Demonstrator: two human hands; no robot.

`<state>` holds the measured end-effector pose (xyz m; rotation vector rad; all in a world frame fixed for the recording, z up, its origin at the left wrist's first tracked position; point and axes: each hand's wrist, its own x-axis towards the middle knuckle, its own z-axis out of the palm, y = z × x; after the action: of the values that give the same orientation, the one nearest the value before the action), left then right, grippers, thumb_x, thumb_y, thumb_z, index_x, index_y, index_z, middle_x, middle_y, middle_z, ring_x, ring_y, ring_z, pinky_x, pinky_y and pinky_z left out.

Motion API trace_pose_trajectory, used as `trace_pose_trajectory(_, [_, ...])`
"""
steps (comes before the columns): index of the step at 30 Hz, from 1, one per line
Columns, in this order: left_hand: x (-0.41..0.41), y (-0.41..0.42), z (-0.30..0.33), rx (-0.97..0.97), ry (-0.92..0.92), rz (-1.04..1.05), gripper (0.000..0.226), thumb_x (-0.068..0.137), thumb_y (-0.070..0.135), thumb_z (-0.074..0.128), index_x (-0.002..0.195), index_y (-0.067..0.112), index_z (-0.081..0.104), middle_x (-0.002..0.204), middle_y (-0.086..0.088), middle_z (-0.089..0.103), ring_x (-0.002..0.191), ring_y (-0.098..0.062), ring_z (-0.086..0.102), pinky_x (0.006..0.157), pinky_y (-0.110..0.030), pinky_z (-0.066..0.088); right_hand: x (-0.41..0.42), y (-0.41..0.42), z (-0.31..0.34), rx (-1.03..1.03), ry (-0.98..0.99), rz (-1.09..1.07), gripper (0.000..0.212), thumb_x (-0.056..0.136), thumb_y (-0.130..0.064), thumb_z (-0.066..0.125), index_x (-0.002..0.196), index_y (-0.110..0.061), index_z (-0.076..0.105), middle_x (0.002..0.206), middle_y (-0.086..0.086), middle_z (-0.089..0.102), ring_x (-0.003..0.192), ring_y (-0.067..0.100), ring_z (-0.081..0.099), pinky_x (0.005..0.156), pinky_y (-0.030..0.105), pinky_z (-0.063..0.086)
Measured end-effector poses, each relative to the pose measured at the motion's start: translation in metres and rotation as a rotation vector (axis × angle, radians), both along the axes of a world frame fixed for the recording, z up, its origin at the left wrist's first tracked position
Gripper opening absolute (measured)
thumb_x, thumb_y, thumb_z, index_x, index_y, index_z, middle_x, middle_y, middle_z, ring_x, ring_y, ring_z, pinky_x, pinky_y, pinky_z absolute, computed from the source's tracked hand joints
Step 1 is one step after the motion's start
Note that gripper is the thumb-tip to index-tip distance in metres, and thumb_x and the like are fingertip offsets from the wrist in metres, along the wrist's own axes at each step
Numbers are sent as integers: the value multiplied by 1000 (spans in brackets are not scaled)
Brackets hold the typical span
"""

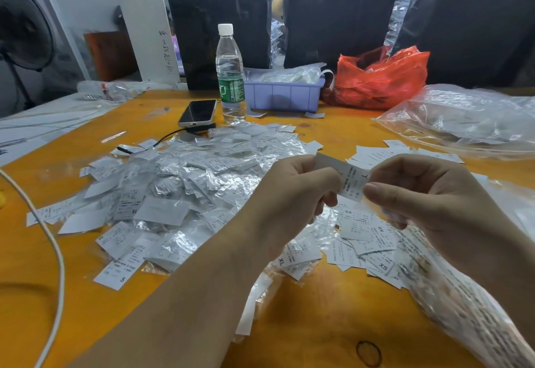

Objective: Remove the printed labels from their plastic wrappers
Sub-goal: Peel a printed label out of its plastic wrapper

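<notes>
In progress: our left hand (292, 194) and right hand (419, 191) pinch one label (351, 180) above the table (318, 324). Bare labels (373, 240) lie beneath; the wrapped pile (185, 182), we judge, remains.

Label (351, 179) print too small to read
</notes>
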<state>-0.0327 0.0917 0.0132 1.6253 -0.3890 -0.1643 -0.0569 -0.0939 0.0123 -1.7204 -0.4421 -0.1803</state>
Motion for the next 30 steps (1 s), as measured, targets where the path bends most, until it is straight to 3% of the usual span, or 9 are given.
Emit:
trace_pose_trajectory(7, [-2, -4, -3, -23, 17, -26, 13, 92, 6, 58, 95, 6, 71, 60, 3, 60, 53, -10, 47, 50, -21, 43, 0, 0, -1, 35, 8, -20, 29, 59, -30, 80, 78, -10, 71, 65, 12, 64, 50, 20, 50, 49, 26, 46])
trace_pose_trajectory(11, [-3, -6, -5, 0, 21, -74, 14, 95, 11, 59, 104, 8, 70, 66, 3, 64, 56, -10, 50, 53, -23, 46, 1, 0, -1, 16, -3, -26, 34, 59, -39, 85, 80, -16, 73, 68, 8, 69, 54, 16, 56, 52, 25, 50])
trace_pose_trajectory(15, [-5, -9, -7, 87, -43, -71, 18, 99, 22, 53, 106, 15, 68, 71, 2, 65, 62, -15, 53, 56, -27, 46, 2, 0, -2, 16, 1, -55, 22, 59, -31, 78, 78, -20, 74, 70, 6, 69, 55, 16, 58, 52, 23, 51])
trace_pose_trajectory(18, [-6, -9, -5, 130, -57, -77, 29, 87, 33, 46, 104, 23, 67, 74, 3, 66, 65, -15, 55, 58, -29, 45, 2, 1, -1, 19, 13, -63, 22, 58, -32, 78, 77, -22, 74, 69, 7, 69, 54, 17, 58, 52, 22, 52])
trace_pose_trajectory(24, [-14, -12, -9, 374, -248, -101, 29, 83, 33, 40, 99, 39, 64, 76, 22, 61, 71, -4, 57, 66, -30, 49, -1, 6, -1, -40, 19, -16, 28, 60, -32, 75, 81, -13, 73, 70, 9, 69, 59, 14, 61, 54, 26, 53])
trace_pose_trajectory(27, [-15, -12, -11, 404, -315, -60, 17, 85, 39, 43, 89, 35, 59, 65, 17, 56, 58, -6, 50, 54, -32, 42, -2, 5, -1, -5, 40, -40, 30, 61, -28, 74, 83, -7, 72, 74, 14, 70, 61, 21, 62, 54, 26, 52])
trace_pose_trajectory(30, [-12, -11, -11, 411, -364, 3, 14, 92, 39, 53, 101, 30, 59, 69, 11, 56, 58, -6, 49, 53, -27, 40, -1, 4, 0, 32, 90, -44, 38, 64, -25, 72, 94, -3, 69, 82, 17, 72, 63, 25, 66, 53, 29, 54])
